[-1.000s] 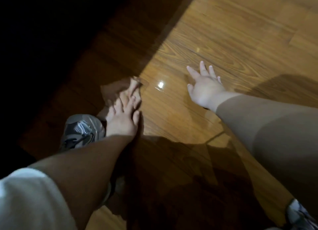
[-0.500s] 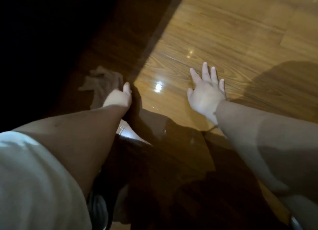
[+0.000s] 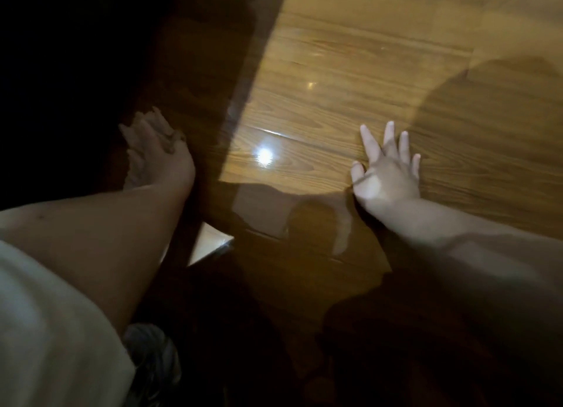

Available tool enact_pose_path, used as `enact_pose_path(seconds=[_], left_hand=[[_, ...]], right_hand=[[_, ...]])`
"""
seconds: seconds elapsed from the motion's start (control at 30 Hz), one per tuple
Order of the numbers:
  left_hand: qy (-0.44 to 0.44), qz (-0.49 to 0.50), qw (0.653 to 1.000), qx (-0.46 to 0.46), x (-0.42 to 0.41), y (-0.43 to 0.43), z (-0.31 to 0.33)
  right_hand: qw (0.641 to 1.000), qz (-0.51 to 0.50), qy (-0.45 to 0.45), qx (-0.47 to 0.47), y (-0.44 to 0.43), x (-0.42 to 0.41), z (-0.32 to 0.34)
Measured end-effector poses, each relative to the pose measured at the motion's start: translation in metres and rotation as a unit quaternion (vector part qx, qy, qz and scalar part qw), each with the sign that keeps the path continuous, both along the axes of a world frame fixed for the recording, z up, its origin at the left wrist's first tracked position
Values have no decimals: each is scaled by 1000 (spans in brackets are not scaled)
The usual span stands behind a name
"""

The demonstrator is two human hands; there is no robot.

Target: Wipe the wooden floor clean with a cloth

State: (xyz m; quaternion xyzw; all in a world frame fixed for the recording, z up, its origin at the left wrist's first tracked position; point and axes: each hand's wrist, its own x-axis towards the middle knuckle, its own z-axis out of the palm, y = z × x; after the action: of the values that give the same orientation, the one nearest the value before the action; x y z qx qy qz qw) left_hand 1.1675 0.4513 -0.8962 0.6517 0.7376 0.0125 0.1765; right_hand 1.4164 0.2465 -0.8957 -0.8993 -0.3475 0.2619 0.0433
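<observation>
Your left hand (image 3: 172, 166) carries the cloth (image 3: 135, 163) farther left of the glare (image 3: 265, 156), grip unclear; right hand (image 3: 387, 172) lies spread right of it. In shadow you may miss dirt.

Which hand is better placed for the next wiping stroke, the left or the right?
Left. The left hand rests on the cloth, on the shaded wooden floor. The right hand lies flat, fingers spread, on bare floor apart from the cloth, likely bracing.
</observation>
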Motion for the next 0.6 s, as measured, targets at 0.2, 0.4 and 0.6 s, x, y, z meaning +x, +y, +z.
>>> enact_pose_path(seconds=[0.2, 0.4, 0.6], left_hand=[[-126, -348, 929, -9, 85, -40, -17], [-78, -587, 806, -22, 101, -79, -23], [49, -129, 990, -18, 43, 1, -6]], right_hand=[[994, -64, 19, 91, 7, -6, 4], [976, -162, -4, 144, -15, -3, 8], [994, -97, 7, 47, -31, -5, 9]])
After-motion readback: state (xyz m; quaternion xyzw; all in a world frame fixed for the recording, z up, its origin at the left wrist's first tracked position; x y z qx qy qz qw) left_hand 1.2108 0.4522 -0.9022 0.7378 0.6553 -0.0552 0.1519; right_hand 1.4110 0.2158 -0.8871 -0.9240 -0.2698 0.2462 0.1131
